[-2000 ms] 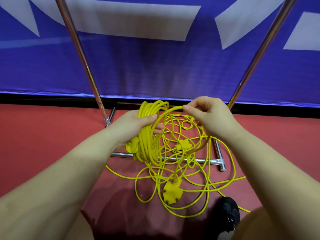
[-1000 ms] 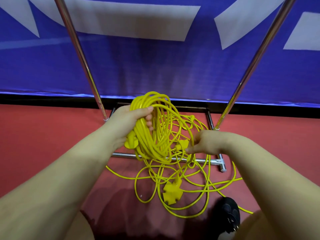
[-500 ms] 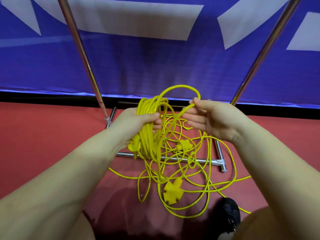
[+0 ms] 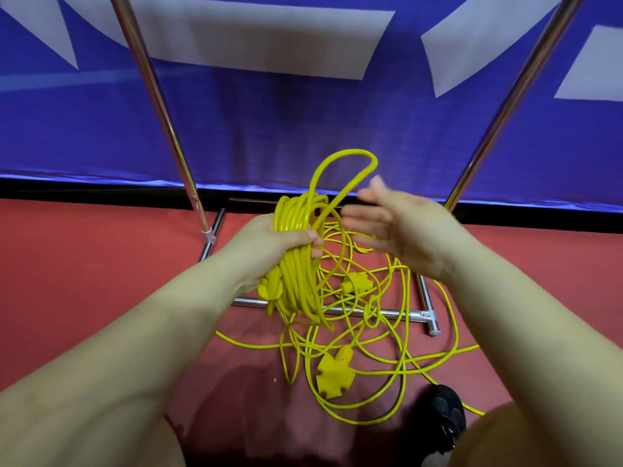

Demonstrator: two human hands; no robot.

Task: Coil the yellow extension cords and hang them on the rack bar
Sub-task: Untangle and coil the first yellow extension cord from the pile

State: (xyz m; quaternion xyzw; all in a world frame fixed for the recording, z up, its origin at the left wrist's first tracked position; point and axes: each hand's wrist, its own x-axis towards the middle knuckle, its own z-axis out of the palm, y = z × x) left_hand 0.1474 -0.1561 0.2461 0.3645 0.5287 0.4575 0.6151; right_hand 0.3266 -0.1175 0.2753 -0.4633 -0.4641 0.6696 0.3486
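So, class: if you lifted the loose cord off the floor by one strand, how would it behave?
Probably floppy: the loose cord sprawls in limp loops. It would likely snag, since strands cross each other and the rack's base bar. The socket block looks chunky, so that end may hang and swing.

A red floor (image 4: 84, 271) with a matte, slightly textured surface fills the lower part of the view. Along its far edge runs a black strip (image 4: 101, 192), and above that hangs a blue banner (image 4: 303, 123) that spans the full width, printed with large pale grey-white shapes (image 4: 256, 38). The fabric shows faint vertical creases near its middle, and its bottom hem catches a thin line of brighter light. The lighting is even and soft, with a dim shadow (image 4: 242, 392) on the floor at the near edge. At the lower right, a black shoe (image 4: 441, 416) rests on the floor.
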